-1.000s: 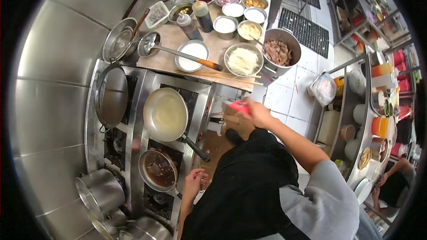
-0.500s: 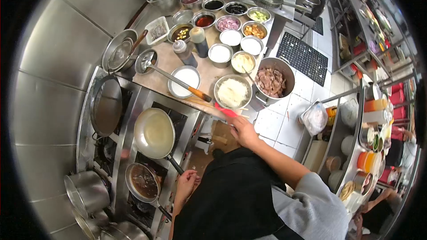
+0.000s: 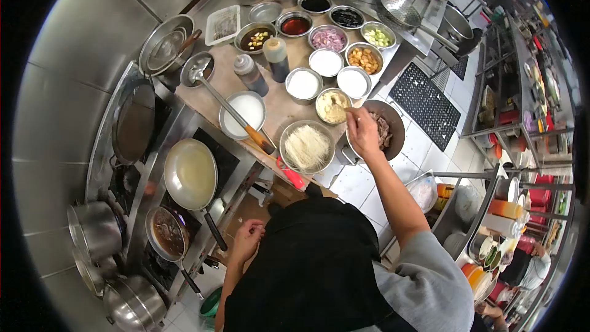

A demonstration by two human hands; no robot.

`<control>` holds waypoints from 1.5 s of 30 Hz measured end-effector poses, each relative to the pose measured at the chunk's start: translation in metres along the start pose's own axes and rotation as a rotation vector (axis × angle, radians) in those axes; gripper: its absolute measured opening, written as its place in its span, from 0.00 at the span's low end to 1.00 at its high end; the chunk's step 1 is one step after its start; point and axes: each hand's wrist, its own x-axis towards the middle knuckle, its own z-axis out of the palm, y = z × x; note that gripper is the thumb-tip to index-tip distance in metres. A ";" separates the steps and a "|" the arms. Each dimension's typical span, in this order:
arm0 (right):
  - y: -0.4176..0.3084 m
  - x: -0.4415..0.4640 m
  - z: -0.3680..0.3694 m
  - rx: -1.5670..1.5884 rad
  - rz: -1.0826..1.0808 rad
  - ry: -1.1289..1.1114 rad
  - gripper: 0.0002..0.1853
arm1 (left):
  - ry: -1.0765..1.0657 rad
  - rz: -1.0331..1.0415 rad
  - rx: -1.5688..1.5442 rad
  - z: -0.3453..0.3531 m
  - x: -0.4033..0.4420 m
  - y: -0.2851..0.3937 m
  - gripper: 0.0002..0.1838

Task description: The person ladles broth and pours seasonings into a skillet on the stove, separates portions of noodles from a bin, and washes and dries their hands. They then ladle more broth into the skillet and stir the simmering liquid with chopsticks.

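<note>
My right hand [image 3: 364, 130] is closed on a spoon, its fingers pinched at the rim of a small metal bowl of pale yellow paste [image 3: 330, 99]. The spoon's head [image 3: 335, 112] is in the paste. Just below stands a bowl of thin white noodles [image 3: 307, 147], and a red-handled tool [image 3: 291, 176] lies by it at the table edge. My left hand [image 3: 249, 238] is curled closed near the black handle of a frying pan [image 3: 191, 174] with clear yellowish liquid, apart from it. Nothing shows in its fingers. Beside my right wrist is a pot of sliced meat [image 3: 384, 131].
A second pan holds brown sauce [image 3: 167, 233] on the stove, near a dark wok [image 3: 134, 123]. A ladle [image 3: 232, 110] lies across a bowl of white liquid [image 3: 246, 106]. Squeeze bottles [image 3: 251, 76] and several ingredient bowls fill the table. Shelves [image 3: 491, 175] stand at right.
My right hand has moved from the red-handled tool up to the paste bowl and taken hold of the spoon. My left hand stays near the pan handle, now farther from it. The view has shifted.
</note>
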 end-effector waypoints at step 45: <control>0.035 -0.032 -0.011 0.604 0.511 0.328 0.14 | 0.203 0.024 0.305 -0.072 -0.033 -0.062 0.16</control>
